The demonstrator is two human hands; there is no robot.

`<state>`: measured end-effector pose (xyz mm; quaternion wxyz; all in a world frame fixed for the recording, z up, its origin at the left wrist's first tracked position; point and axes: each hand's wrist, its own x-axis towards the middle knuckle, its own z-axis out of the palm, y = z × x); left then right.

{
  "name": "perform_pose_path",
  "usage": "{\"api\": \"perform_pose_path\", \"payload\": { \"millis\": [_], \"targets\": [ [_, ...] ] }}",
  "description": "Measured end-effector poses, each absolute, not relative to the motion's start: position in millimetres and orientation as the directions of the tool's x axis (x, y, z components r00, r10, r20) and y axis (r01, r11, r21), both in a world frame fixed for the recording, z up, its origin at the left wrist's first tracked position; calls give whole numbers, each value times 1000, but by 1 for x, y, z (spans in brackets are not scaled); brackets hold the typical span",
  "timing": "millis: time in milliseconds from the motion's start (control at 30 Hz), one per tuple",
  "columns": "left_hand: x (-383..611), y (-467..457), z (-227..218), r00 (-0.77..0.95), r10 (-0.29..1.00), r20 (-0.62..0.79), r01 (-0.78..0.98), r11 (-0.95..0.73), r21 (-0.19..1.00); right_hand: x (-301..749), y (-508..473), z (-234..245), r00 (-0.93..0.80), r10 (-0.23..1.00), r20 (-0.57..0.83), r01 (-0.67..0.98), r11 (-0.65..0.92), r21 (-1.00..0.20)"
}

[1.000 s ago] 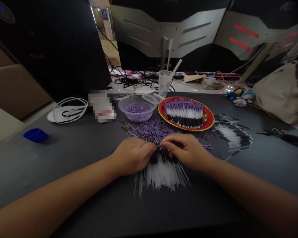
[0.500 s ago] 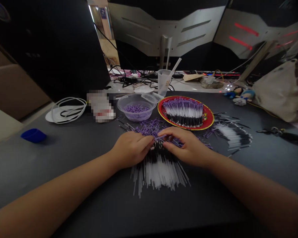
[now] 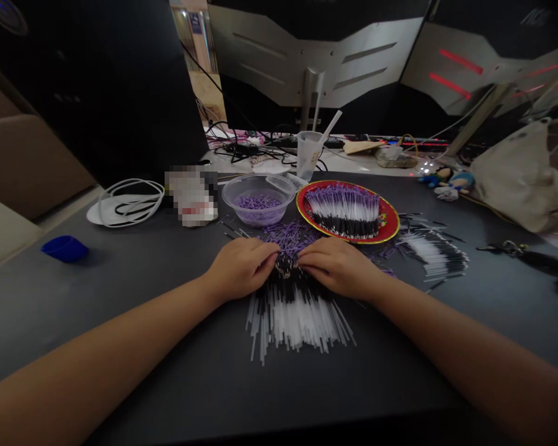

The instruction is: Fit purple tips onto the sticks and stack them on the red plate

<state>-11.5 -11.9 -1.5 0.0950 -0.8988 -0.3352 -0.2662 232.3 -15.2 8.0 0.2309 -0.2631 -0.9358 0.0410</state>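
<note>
Well, both hands lie palm down on the dark, smooth table (image 3: 121,334). The left hand (image 3: 242,267) and the right hand (image 3: 339,266) come almost together over the dark ends of a wide fan of thin rods (image 3: 294,325). Their fingers curve downward and stay close to each other, but I cannot tell if they pinch some rods or only press on them.

The rods are straight and stiff, with a pale, translucent body. Their dark ends gather under the hands and the pale ends spread toward the person, so it seems the rods are kept pointing one way. Just beyond the hands, short purple pieces (image 3: 291,238) lie in a loose, tangled heap. Behind them, a clear plastic bowl (image 3: 279,214) holds more purple pieces (image 3: 258,202), probably to stop them from scattering.

Beside the bowl, a red plate with a gold rim (image 3: 299,209) carries a neat block of purple-tipped rods (image 3: 343,214), all lying in one direction. Further right, a looser group of white and black rods (image 3: 434,255) lies on the table. On the left side are a blue cup (image 3: 65,249) and a white face mask (image 3: 125,204). Farther back stands a clear plastic cup with a straw (image 3: 309,155).
</note>
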Motion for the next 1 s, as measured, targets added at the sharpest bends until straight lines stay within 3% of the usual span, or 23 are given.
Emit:
{"api": "perform_pose_path", "payload": {
  "millis": [167, 333, 467, 600, 700, 800, 1000],
  "targets": [
    [-10, -12, 2, 657, 479, 583, 582, -813, 11, 232, -18, 7, -558, 690, 461, 484, 722, -495],
    [-7, -18, 1, 673, 445, 591, 545, -838, 11, 226, -24, 7, -398, 850, 346, 409, 502, -762],
    [-2, -24, -2, 657, 443, 610, 532, -846, 40, 219, -28, 6, -412, 877, 245, 287, 381, -879],
    [1, -25, -3, 653, 428, 625, 531, -847, 25, 218, -31, 5, -493, 836, 241, 298, 423, -856],
    [-1, -23, -2, 646, 428, 632, 542, -840, 15, 221, -28, 3, -485, 809, 332, 439, 554, -708],
    [-3, -23, 2, 660, 410, 629, 527, -850, 2, 226, -21, 2, -416, 820, 393, 556, 572, -603],
    [-4, -28, 10, 675, 320, 665, 537, -831, -146, 233, -15, 3, -338, 855, 394, 601, 518, -609]
  ]
}}
